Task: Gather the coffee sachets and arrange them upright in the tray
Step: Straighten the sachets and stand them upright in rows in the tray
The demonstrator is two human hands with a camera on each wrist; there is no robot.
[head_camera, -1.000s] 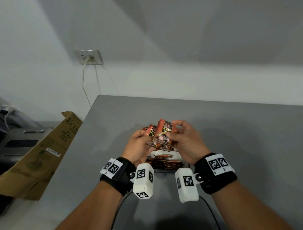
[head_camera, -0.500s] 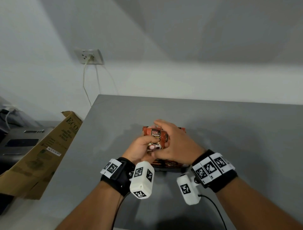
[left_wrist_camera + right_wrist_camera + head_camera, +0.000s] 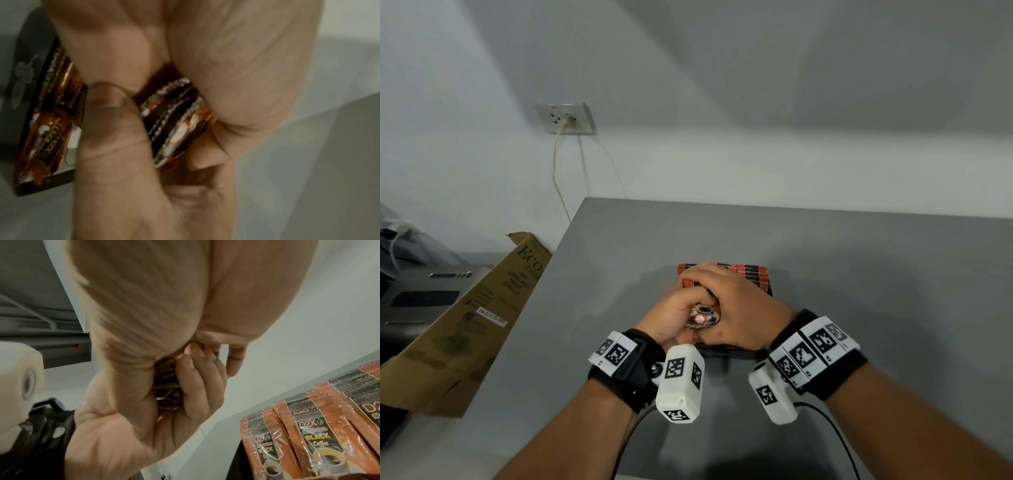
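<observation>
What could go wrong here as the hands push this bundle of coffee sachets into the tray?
1. The bundle of sachets, squeezed between the left hand and right hand, could fan out or slip on release.
2. Pushing it in may tip the standing row of sachets.
3. The tray could slide on the table.

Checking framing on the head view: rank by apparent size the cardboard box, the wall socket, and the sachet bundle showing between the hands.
1. cardboard box, clearly largest.
2. wall socket.
3. sachet bundle, smallest; both hands cover most of it.
</observation>
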